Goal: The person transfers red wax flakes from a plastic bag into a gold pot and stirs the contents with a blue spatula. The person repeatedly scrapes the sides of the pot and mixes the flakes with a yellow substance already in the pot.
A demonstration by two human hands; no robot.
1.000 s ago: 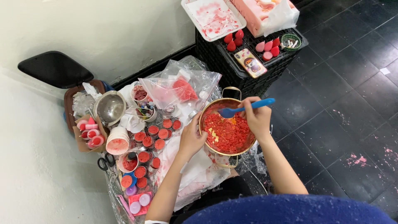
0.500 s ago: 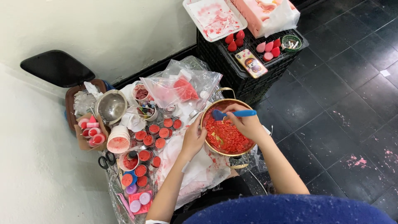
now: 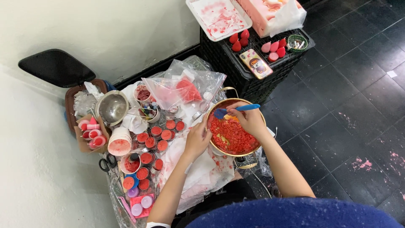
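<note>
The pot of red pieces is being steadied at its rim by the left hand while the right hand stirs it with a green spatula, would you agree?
Not quite: the spatula is blue, not green, as the head view shows. The rest holds: the left hand rests at the rim of the pot of red pieces, and the right hand holds the spatula over it.

view: just one, head-worn camera, nothing shared with another view
angle: almost straight down over the person's arms
distance: fairly high, takes in pot [image 3: 231,128], crate [image 3: 249,80] and floor
facing: wall along the top-left
</note>
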